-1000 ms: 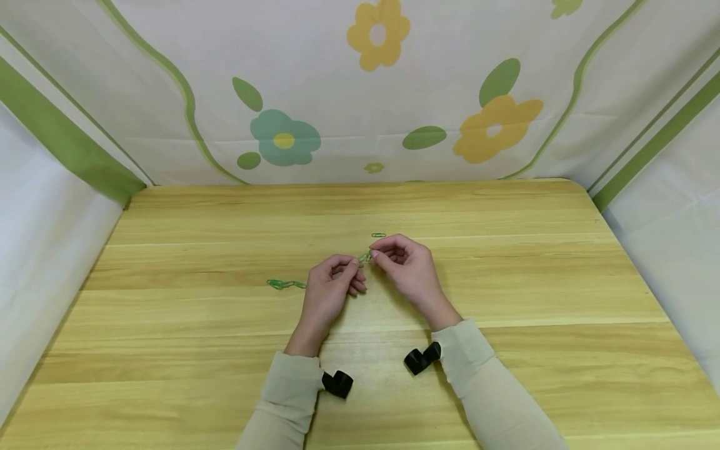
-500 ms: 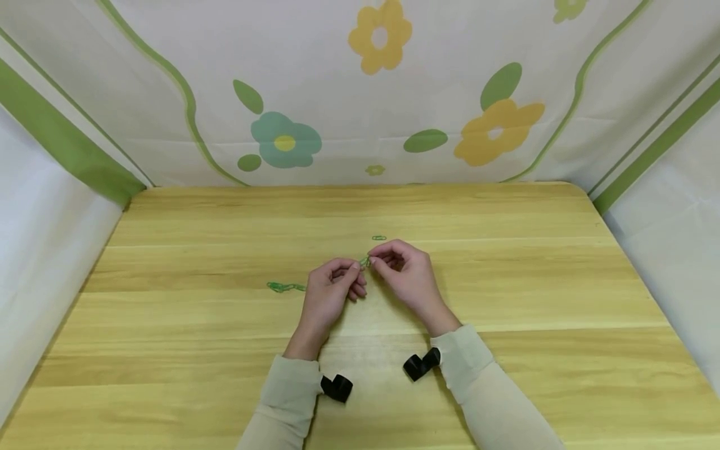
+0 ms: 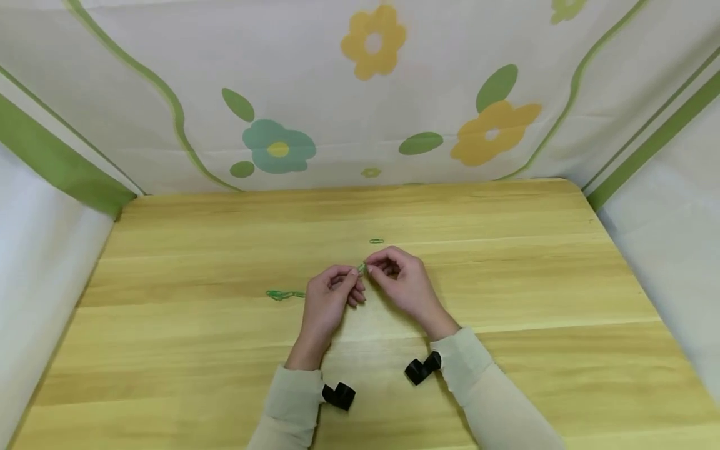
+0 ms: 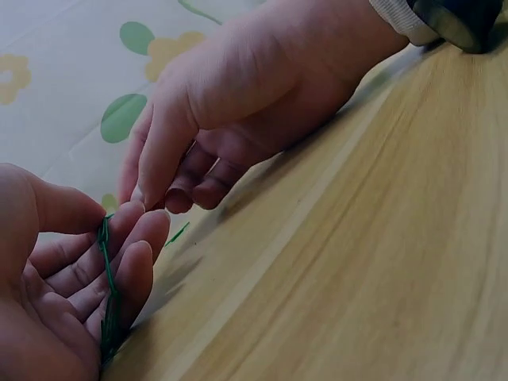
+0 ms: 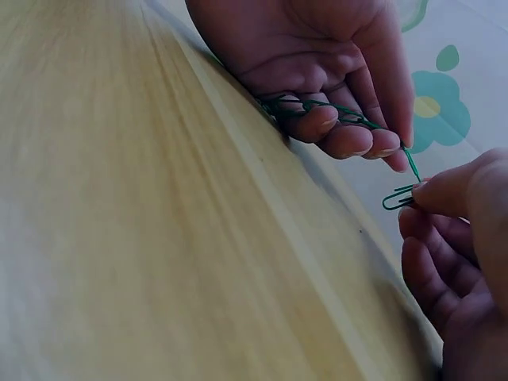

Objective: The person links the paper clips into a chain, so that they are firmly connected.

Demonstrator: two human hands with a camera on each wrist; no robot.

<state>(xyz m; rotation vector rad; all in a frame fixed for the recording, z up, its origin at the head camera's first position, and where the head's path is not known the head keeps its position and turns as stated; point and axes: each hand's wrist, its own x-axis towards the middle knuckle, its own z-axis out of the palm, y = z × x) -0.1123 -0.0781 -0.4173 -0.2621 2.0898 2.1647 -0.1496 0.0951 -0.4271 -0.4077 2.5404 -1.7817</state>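
Note:
My left hand (image 3: 332,294) pinches the end of a chain of green paper clips (image 5: 341,111) between thumb and index finger. From there the chain runs across its curled fingers, and the far end lies bunched on the table to the left of that hand. A single green paper clip (image 5: 403,189) is pinched in my right hand (image 3: 405,281), its loop sticking out past the thumb. This clip meets the chain's end clip between the two sets of fingertips; whether they are linked I cannot tell. Just beyond the right hand, a loose green paper clip (image 3: 377,240) lies on the table.
The wood-grain table (image 3: 540,250) extends around both hands. A white curtain (image 3: 337,94) with printed flowers stands along its back edge, and more pale cloth hangs at both sides. A black camera (image 3: 339,396) juts from the left cuff, another (image 3: 422,369) from the right.
The head view has shifted slightly. Both hands keep their pinches, and the right fingertips have moved a little closer to the left ones. The loose clip lies still.

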